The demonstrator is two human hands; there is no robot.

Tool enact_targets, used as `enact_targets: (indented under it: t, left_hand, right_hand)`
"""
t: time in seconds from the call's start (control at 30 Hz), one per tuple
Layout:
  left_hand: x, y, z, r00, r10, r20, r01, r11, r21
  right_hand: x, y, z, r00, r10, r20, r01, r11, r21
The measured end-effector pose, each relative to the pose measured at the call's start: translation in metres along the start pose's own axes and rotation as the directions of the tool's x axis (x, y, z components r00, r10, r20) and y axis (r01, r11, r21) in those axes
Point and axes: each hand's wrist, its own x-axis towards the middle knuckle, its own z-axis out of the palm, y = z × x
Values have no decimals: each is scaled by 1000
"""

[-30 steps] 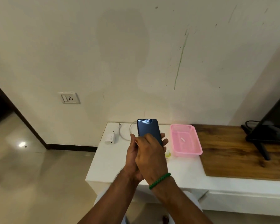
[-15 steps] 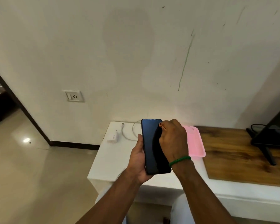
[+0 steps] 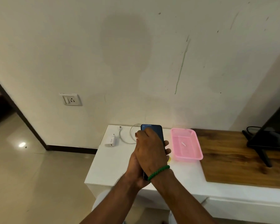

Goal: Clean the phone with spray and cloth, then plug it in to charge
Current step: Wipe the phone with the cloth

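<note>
Your left hand point(image 3: 134, 165) grips the phone point(image 3: 153, 131) upright above the counter point(image 3: 113, 167). Your right hand point(image 3: 150, 151) lies curled over its screen; whether it holds anything is hidden. The charger point(image 3: 110, 140) sits at ten o'clock.

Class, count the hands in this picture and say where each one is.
2. The left hand cradles the phone from behind over the white counter. The right hand, with a green wristband, lies across its front.
</note>
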Motion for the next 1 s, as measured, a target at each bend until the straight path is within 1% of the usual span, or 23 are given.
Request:
enact_targets:
  t: [0.03,0.07,0.1,0.13,0.17,0.2,0.23,0.3,0.33,0.47,0.57,0.67,0.73,0.83,1.0]
  left_hand:
    - [0,-1,2,997,-8,73,10,999,-31]
    - [0,-1,1,993,-11,118,15,999,-36]
    - [0,-2,-2,988,-29,150,33,999,-27]
    - [-1,-1,3,991,-23,131,23,1000,3]
    - [-3,0,4,982,-45,185,49,999,-17]
    - [-3,0,3,982,-52,180,54,999,-9]
    - [-3,2,3,978,-61,201,65,998,-14]
    - [-4,3,4,980,-52,193,55,998,-9]
    - [-4,3,6,985,-41,168,42,999,1]
    - [-3,3,4,996,-16,90,17,1000,-11]
    - [0,2,1,997,40,60,-39,999,-14]
    - [3,1,-1,998,57,12,-57,998,-25]
    - [3,1,-1,998,58,4,-58,997,-42]
    - [2,4,1,997,71,28,-70,997,-37]
    - [4,13,-4,998,67,7,-67,998,-12]
  right_hand:
    - [6,0,-4,1000,-22,6,22,994,110]
    - [11,3,-1,998,-65,11,63,989,136]
    - [16,2,-5,998,-56,33,50,988,147]
    - [23,5,-8,997,-72,11,70,991,111]
    - [28,6,-11,999,-48,14,46,991,124]
    - [31,5,-12,999,-39,-9,40,994,105]
    - [33,5,-13,999,-41,7,40,993,113]
    - [37,7,-13,999,-49,-20,51,993,106]
    - [37,5,-13,999,-37,-19,39,992,117]
    - [40,15,-10,993,63,-97,-45,983,176]
    - [42,31,-7,985,122,-124,-101,982,162]
    - [45,43,-10,978,155,-138,-134,979,151]
    - [45,46,-11,976,152,-154,-128,980,153]
    - [46,49,-13,980,116,-164,-91,984,154]
    - [42,52,-16,992,-17,-123,32,992,123]
